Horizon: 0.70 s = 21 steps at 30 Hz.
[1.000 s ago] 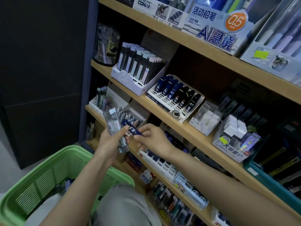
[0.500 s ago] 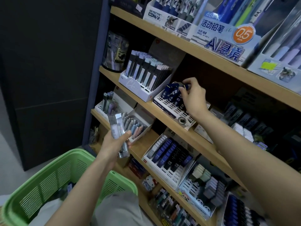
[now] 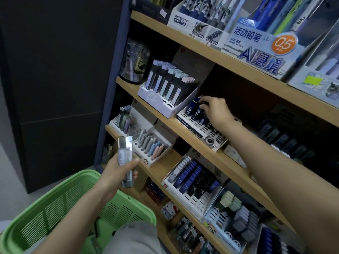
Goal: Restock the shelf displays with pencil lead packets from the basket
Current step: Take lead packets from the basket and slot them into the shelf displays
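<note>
Right hand point(image 3: 214, 111) pinches a packet point(image 3: 197, 101) at the tray point(image 3: 217, 136), left hand's point(image 3: 114, 174) fingers point(image 3: 134, 160) clutch spares point(image 3: 125, 153); a skewed push could topple neighbours point(image 3: 189, 112).

Wall: a dark, near-black flat panel wall point(image 3: 55, 70) filled the left side, crossed by one faint horizontal seam.
Floor: a pale grey smooth floor point(image 3: 9, 189) showed as a strip at the lower left, below the wall.
Shelving: light wooden shelf boards point(image 3: 201, 51) ran in tiers, slanting down to the right across the view.
Frame: a blue-grey upright post point(image 3: 110, 99) closed the shelving's left end, beside the wall.
Back panel: a dark brown back board point(image 3: 244, 99) stood behind the tiers.
Light: dim and even; deep shade lay under each board.
</note>
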Tool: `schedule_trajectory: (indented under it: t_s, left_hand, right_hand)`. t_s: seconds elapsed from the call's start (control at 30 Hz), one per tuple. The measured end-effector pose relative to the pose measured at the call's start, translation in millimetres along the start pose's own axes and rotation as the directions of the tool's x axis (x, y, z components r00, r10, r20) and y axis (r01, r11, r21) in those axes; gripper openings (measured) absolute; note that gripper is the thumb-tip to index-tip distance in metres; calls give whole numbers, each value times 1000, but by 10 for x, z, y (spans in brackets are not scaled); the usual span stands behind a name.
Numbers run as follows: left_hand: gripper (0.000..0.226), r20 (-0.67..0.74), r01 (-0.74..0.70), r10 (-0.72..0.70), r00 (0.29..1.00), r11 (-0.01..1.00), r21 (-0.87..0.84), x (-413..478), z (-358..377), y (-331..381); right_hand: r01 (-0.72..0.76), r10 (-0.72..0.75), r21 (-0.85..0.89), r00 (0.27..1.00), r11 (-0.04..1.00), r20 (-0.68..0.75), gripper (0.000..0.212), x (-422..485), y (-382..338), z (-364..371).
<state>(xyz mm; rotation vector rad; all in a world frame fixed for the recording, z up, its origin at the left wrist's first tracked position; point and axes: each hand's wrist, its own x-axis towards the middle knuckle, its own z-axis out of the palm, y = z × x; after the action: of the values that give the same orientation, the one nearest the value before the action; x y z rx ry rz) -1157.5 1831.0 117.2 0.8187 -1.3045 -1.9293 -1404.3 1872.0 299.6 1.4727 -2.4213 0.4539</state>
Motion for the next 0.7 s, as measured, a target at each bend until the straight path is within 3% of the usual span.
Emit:
schedule_trajectory:
  t_s: [0.2, 0.37, 0.47, 0.7]
  left_hand:
    - [19, -15, 9, -9, 1000, 999, 50, 38, -226, -22]
    - [14, 14, -3, 3, 1000, 999, 39, 61, -215, 114]
    - [11, 57, -15, 13, 998, 999, 36, 57, -161, 180]
    - [24, 112, -17, 16, 994, 1000, 11, 54, -85, 282]
  right_hand:
    - [-26, 23, 38, 997, 999, 71, 31, 70, -11, 53]
    - [-95, 100, 94, 993, 991, -57, 38, 92, 42, 153]
    - [-40, 44, 28, 989, 999, -141, 40, 85, 52, 211]
    - [6, -28, -121, 984, 993, -177, 32, 60, 51, 250]
